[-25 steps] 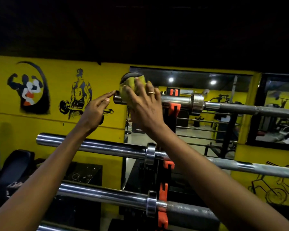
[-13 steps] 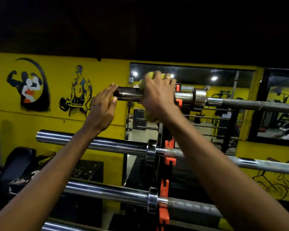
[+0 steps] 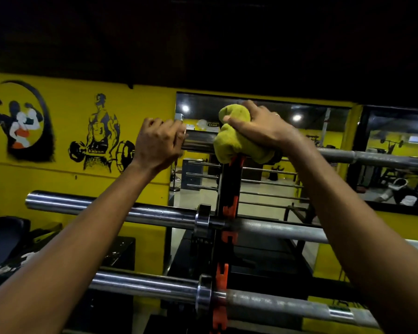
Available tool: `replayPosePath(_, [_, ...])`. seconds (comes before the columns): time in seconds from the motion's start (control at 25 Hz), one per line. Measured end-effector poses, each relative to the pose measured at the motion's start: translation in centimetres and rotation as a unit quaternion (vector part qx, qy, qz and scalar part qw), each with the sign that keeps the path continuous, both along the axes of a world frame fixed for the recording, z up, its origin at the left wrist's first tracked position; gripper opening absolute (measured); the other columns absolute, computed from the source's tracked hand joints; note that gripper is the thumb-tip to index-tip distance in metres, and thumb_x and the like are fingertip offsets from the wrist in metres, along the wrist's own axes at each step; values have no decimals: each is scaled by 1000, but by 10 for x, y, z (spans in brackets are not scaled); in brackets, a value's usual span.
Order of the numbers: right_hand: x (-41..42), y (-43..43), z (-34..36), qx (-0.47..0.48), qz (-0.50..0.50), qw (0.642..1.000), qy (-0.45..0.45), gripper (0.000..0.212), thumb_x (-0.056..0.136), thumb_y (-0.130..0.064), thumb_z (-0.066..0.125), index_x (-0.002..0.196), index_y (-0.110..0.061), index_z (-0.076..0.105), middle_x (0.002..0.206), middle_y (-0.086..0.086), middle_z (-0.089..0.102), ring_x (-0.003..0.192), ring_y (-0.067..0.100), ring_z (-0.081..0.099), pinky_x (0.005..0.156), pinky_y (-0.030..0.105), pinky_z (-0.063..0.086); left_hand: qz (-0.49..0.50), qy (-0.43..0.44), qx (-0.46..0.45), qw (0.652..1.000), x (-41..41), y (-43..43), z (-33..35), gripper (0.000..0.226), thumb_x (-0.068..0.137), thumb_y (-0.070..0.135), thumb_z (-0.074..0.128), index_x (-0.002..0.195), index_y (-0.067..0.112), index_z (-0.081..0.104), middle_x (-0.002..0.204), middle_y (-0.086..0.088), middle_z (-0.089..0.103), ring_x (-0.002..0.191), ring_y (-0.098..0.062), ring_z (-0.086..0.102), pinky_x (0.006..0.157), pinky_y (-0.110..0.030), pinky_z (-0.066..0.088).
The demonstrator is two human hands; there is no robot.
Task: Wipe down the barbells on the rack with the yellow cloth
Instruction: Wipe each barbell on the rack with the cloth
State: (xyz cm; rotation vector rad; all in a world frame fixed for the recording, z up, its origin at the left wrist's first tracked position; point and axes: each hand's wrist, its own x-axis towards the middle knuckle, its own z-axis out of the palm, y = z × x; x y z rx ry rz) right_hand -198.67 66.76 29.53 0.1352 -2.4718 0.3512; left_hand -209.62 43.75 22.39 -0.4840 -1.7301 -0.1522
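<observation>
Clutching bunched terry yellow cloth point(image 3: 237, 142) over chrome barbell point(image 3: 199, 141), right hand point(image 3: 263, 128), left hand point(image 3: 157, 143) gripping its smooth end.

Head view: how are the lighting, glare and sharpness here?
Head view: upper third nearly black, the yellow painted wall dimly lit; ceiling lamps flare white in the wall mirror; bright streaks glint on the top chrome barbell gripped by the left hand; the crumpled yellow cloth under the right hand is fairly sharp, left knuckles slightly smeared.

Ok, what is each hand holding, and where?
Right hand grips the cloth, bunched over the top barbell at the rack post. Left hand holds that barbell's end.
</observation>
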Motion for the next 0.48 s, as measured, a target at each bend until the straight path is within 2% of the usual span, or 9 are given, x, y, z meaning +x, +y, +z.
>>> replayPosePath(0.12, [0, -20, -1, 72, 11, 997, 40, 75, 91, -63, 55, 153, -27, 31, 148, 17, 42, 132, 41, 43, 105, 47, 42, -37, -36, -8, 999, 9, 0, 17, 49, 100, 27, 30, 62, 10, 56, 52, -9, 53, 45, -20, 38, 70, -37, 39])
replayPosePath(0.16, [2, -30, -2, 124, 11, 991, 45, 75, 90, -60, 59, 152, -27, 32, 147, 17, 43, 132, 40, 43, 105, 48, 41, -51, -80, -12, 995, 13, -1, 24, 51, 99, 28, 30, 56, 11, 52, 47, -6, 46, 42, -18, 33, 64, -34, 39])
replayPosePath(0.24, [4, -47, -6, 214, 9, 976, 38, 73, 85, -55, 65, 148, -30, 37, 145, 14, 44, 131, 39, 42, 106, 52, 41, -81, -203, -9, 976, 16, 0, 40, 47, 98, 31, 34, 55, 14, 45, 48, -1, 36, 44, -17, 27, 51, -28, 28])
replayPosePath(0.28, [4, -50, -6, 223, 12, 974, 37, 70, 85, -52, 67, 146, -30, 41, 143, 12, 46, 130, 37, 43, 104, 52, 42, -83, -257, -1, 963, 17, 0, 46, 46, 99, 30, 37, 56, 15, 43, 51, 0, 34, 46, -17, 26, 48, -26, 22])
replayPosePath(0.36, [6, -45, -2, 131, 54, 989, 34, 57, 87, -44, 66, 140, -29, 50, 132, 7, 54, 122, 30, 51, 95, 45, 48, -85, -298, 10, 951, 13, 0, 50, 43, 100, 24, 40, 58, 15, 42, 54, 0, 33, 48, -15, 24, 47, -25, 18])
replayPosePath(0.48, [17, -12, 14, -49, 68, 995, 47, 41, 91, -27, 62, 132, -29, 62, 115, 2, 61, 105, 19, 59, 77, 29, 45, -83, -281, 10, 956, 7, -3, 46, 44, 103, 25, 37, 60, 14, 42, 55, 1, 34, 48, -15, 24, 47, -24, 20])
